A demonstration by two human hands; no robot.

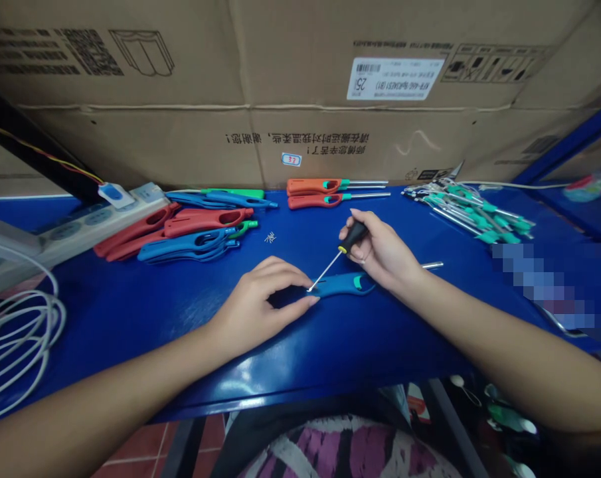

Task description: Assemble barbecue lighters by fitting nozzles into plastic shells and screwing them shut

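A blue long-nosed lighter (337, 285) with a green trigger lies flat on the table, its metal tube pointing right under my right wrist. My left hand (267, 292) grips the lighter's rear end between thumb and fingers. In my right hand (374, 245) is a screwdriver (356, 234) with a black and yellow handle, slanting down to the left. Its tip meets the lighter's rear end beside my left fingertips; whether a screw sits there is too small to tell. Several small screws (270, 237) lie loose on the table, beyond my left hand.
Red lighter shells (200, 222) and blue ones (190, 245) are piled at the left, beside a power strip (95, 222) and a coiled white cable (21, 332). Two orange-red lighters (313, 192) lie at the back. Metal tubes with green parts (474, 212) are heaped right. Cardboard (180, 139) stands behind.
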